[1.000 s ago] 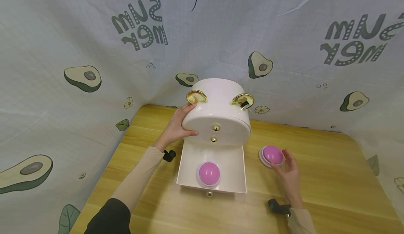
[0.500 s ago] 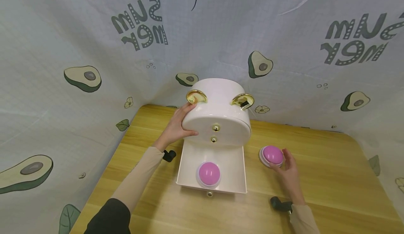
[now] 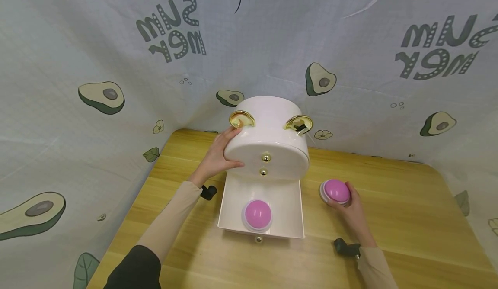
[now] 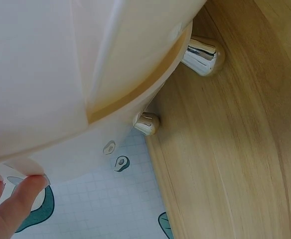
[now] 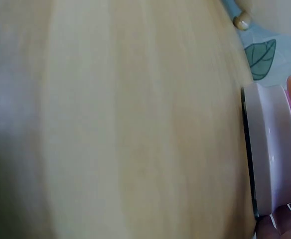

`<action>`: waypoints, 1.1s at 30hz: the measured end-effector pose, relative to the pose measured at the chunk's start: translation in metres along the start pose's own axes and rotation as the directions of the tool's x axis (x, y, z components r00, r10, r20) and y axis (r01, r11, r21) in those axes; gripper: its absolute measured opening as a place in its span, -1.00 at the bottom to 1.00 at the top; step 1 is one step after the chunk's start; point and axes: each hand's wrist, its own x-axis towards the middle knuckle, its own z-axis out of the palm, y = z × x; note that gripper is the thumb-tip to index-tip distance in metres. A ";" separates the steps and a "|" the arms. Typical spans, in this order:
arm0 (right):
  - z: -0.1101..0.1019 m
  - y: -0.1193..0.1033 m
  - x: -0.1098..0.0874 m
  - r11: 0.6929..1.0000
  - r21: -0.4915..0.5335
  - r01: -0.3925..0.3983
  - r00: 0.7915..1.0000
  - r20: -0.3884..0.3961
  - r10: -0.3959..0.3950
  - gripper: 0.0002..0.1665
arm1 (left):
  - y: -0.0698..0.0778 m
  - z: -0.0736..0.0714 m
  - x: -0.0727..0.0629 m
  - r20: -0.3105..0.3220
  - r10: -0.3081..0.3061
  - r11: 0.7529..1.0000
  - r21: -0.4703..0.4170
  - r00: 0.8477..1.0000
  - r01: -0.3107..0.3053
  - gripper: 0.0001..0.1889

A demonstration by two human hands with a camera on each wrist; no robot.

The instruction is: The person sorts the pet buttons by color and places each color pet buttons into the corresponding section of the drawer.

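Observation:
A glossy white storage box (image 3: 268, 146) with two gold ears and gold knobs stands at the back of the table, its lower drawer (image 3: 285, 202) pulled out. My left hand (image 3: 218, 157) holds the box's left side, thumb across the front and fingers near the left ear. In the left wrist view its fingertips (image 4: 31, 186) press on the curved side. Inside the drawer sits a pink domed push button (image 3: 258, 214) on a white base. Right of the drawer, my right hand (image 3: 352, 209) grips a second pink push button (image 3: 336, 191), its dark underside close over the wood.
The wooden table (image 3: 408, 211) extends to the right. A printed avocado cloth (image 3: 369, 85) hangs right behind the box. The drawer's low front rim (image 3: 280, 236) juts toward me. Dark wrist-camera mounts show at the left wrist (image 3: 209, 192) and right wrist (image 3: 346, 248).
My right hand has moved slightly forward and its fingers have closed further round the second push button. The left hand, box and drawer stay as they were.

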 end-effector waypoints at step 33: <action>-0.012 -0.043 -0.016 0.967 0.238 0.097 0.995 -0.041 -0.089 -0.05 | -0.003 0.001 -0.001 -0.007 -0.011 1.000 -0.009 1.000 0.011 0.03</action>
